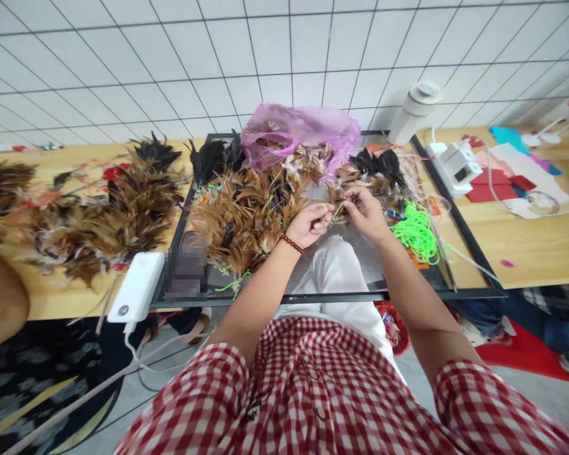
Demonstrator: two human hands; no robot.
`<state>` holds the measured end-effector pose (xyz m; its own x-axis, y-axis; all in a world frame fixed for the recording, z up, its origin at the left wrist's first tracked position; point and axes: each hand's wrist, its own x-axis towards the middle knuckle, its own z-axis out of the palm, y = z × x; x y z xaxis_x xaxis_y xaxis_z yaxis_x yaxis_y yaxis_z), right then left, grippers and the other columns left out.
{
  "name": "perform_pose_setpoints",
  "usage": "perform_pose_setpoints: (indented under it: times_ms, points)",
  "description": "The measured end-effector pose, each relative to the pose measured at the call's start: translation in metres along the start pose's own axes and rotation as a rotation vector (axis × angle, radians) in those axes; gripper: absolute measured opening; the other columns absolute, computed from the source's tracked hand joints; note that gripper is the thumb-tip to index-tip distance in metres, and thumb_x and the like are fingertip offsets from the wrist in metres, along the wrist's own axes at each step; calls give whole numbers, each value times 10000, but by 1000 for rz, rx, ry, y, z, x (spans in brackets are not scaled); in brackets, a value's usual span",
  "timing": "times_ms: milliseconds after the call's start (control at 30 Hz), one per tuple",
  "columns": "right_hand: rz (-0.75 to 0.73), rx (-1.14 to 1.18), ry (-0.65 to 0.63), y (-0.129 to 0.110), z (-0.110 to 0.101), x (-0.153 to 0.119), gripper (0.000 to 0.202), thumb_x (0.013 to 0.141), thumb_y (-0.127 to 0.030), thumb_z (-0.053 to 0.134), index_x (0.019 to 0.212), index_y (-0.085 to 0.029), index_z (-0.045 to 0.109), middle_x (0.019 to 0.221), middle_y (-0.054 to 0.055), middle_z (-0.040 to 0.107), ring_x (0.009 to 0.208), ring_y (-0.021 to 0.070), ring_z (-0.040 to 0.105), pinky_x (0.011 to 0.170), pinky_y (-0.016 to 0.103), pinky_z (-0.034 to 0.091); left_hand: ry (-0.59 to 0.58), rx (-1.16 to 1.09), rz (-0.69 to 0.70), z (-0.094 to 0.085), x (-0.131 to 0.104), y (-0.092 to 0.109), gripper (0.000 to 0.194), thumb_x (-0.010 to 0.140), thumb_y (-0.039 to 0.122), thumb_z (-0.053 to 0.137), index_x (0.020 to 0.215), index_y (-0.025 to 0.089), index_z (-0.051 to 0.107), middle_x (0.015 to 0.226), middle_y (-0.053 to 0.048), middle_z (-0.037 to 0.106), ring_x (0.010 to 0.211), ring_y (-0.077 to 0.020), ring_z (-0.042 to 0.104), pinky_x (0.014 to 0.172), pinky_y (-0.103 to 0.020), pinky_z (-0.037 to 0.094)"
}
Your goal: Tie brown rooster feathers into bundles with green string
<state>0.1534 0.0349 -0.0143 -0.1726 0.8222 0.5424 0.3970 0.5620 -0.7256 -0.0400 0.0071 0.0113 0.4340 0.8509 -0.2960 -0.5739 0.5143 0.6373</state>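
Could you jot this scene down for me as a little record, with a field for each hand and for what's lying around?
Left hand: left hand, fingers closed, beaded bracelet at the wrist
Right hand: right hand, pinching a short green cord
Feathers: brown feather pile beside the left hand
Bag: pink plastic bag, open, behind the hands
Cord supply: bright green cord heap, beside the right forearm
Far left: white power bank, cable plugged in
Back right: white bottle, upright
Unclear: whether the left fingers grip anything
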Motion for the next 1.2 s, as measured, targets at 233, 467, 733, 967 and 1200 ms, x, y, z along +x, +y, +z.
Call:
perform_pose_setpoints:
  times_ms: [233, 467, 733, 967, 1200]
  points:
    - [-9, 35, 6, -13, -8, -3, 307, 935, -548, 665, 969, -243, 650, 854, 32, 691, 793, 198, 637, 774, 365, 524, 264, 244, -57, 9, 4, -7, 182, 906, 79, 584, 767, 99, 699, 559, 23, 557, 367, -6, 332, 383, -153, 123]
    - [88, 38, -121, -20, -4, -5, 312, 865, -539, 762, 907, -245, 670, 812, 18, 693, 754, 190, 635, 767, 357, 520, 98, 619, -61, 14, 3, -28, 349, 811, 36, 561, 485, 148, 507, 469, 53, 400, 426, -23, 295, 460, -212, 144]
    - [61, 64, 31, -8, -3, -3, 301, 888, -530, 752, 1010, -255, 737, 987, 49, 742, 876, 211, 678, 834, 385, 548, 282, 319, 54, 18, 7, -28, 283, 949, 145, 554, 676, 139, 624, 599, 47, 511, 427, -10, 286, 446, -196, 170]
    - [-38, -24, -158, -4, -3, -4, 244, 941, -498, 688, 871, -277, 764, 971, 68, 762, 968, 250, 697, 925, 456, 545, 319, 243, 77, 18, 9, -27, 324, 968, 138, 576, 644, 137, 596, 597, 42, 530, 421, -1, 309, 421, -178, 158]
    - [-5, -77, -144, -7, 0, -3, 402, 1000, -593, 527, 793, -258, 606, 884, 85, 688, 920, 255, 652, 871, 448, 526, 390, 146, 89, 20, 6, -26, 94, 832, 60, 744, 766, 127, 743, 598, 40, 610, 472, -14, 366, 457, -175, 232]
